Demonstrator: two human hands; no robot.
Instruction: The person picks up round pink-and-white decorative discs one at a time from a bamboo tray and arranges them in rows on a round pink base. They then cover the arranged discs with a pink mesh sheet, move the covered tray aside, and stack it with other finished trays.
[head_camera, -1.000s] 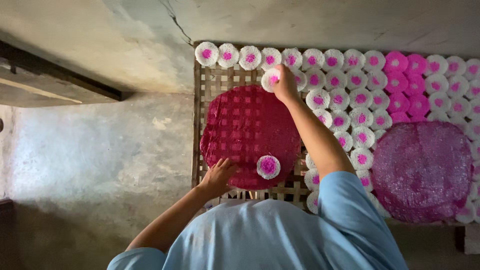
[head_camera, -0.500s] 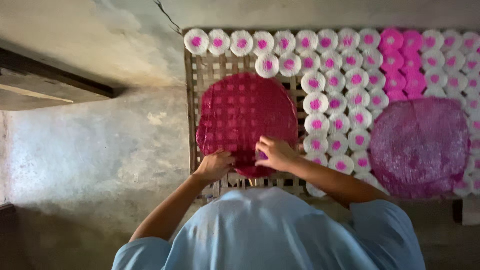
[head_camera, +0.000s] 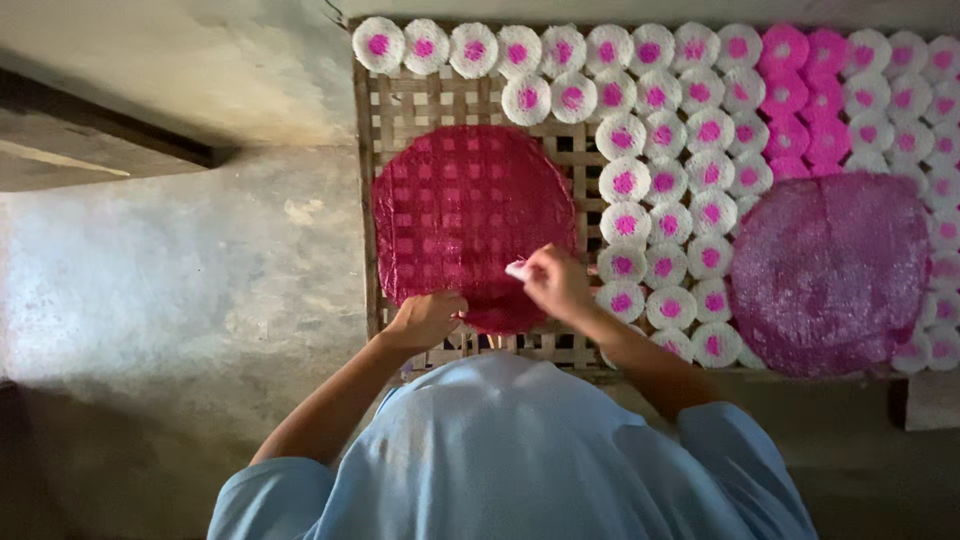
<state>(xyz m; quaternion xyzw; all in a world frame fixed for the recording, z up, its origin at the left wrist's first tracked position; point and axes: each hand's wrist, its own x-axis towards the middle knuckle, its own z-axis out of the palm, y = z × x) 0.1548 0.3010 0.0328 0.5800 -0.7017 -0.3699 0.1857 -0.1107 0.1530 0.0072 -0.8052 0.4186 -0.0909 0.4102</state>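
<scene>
The right hand (head_camera: 556, 280) is pinching a small white disc (head_camera: 518, 268); the left hand (head_camera: 425, 318), fingers curled, is gripping the woven red round mat (head_camera: 465, 215) at seven o'clock.

We count two large round mats, one red (head_camera: 470, 215) and one purple (head_camera: 830, 270); one bamboo lattice tray (head_camera: 400, 100); two hands.

Small handcraft food workshop, likely rural. Woven bamboo drying rack (head_camera: 400, 110) holds rows of white-and-pink noodle rounds (head_camera: 625, 180). Rough concrete floor (head_camera: 180, 270).
</scene>
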